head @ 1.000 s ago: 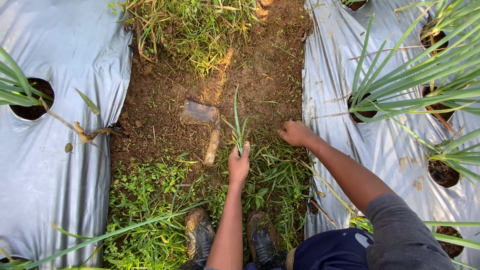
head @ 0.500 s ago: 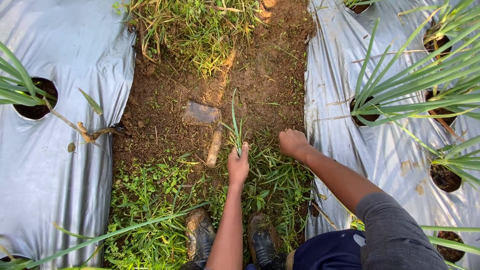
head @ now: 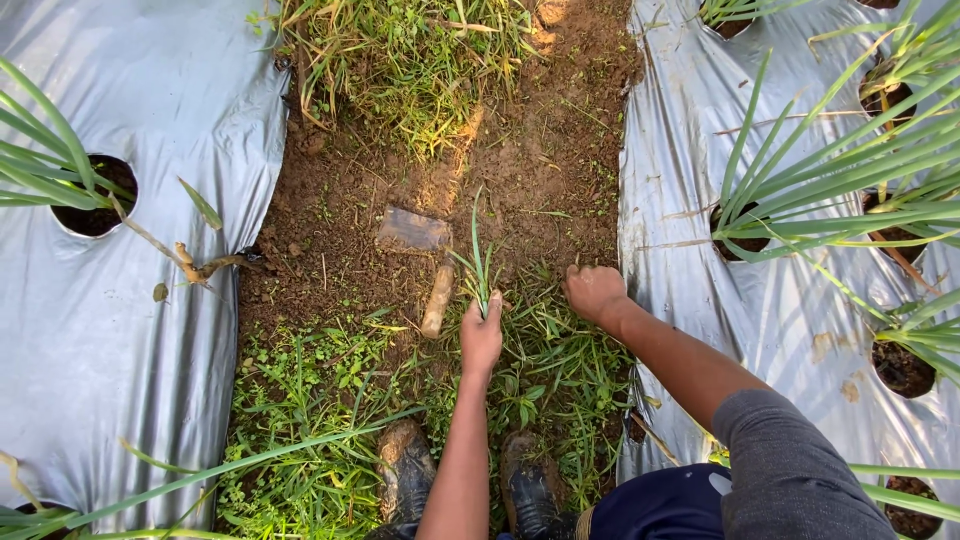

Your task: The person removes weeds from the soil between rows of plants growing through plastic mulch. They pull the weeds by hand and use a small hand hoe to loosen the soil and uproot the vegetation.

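Observation:
My left hand (head: 481,338) is shut around a thin tuft of green grass blades (head: 478,262) that stands up out of its fist, over the weedy strip of the soil path (head: 520,170). My right hand (head: 594,292) is curled down into low weeds (head: 560,355) close to the edge of the right plastic sheet (head: 680,200), fingers closed in the growth. A small hoe lies on the bare soil just left of my left hand, with its muddy flat blade (head: 413,230) and short wooden handle (head: 437,300).
Silver plastic mulch covers the beds on both sides, the left sheet (head: 130,330) with a planting hole (head: 100,200). Long-leaved plants (head: 850,170) grow from holes on the right. My muddy boots (head: 405,470) stand in the weeds. More grass (head: 400,60) grows at the far end.
My right hand has moved a little nearer to me and down into the weeds. My left hand keeps hold of the grass tuft. The hoe lies where it was.

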